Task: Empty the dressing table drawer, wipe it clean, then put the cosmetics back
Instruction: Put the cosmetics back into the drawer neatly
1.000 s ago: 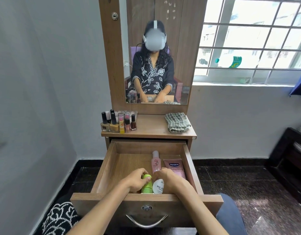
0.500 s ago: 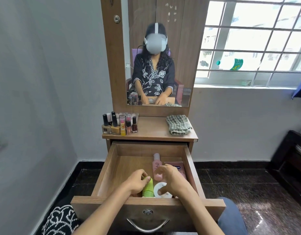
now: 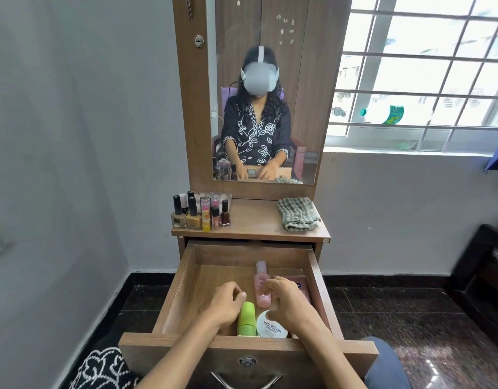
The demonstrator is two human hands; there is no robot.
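Note:
The wooden drawer (image 3: 175, 299) is pulled out in front of me. Near its front lie a green bottle (image 3: 246, 318) and a round white nail polish remover tub (image 3: 271, 327). Behind them lies a pink bottle (image 3: 260, 279), with a pink tube (image 3: 302, 284) partly hidden to its right. My left hand (image 3: 226, 303) hovers just left of the green bottle, fingers loosely curled, holding nothing. My right hand (image 3: 288, 301) is above the tub, its loosely curled fingertips at the pink bottle's side.
On the dressing table top (image 3: 253, 220) stand several nail polish and lipstick bottles (image 3: 198, 213) at the left, and a folded checked cloth (image 3: 298, 214) lies at the right. A mirror rises behind. The drawer's left half is bare wood.
Both hands let go of the green bottle and the tub and moved a little further into the drawer. The tub now lies flat with its label up.

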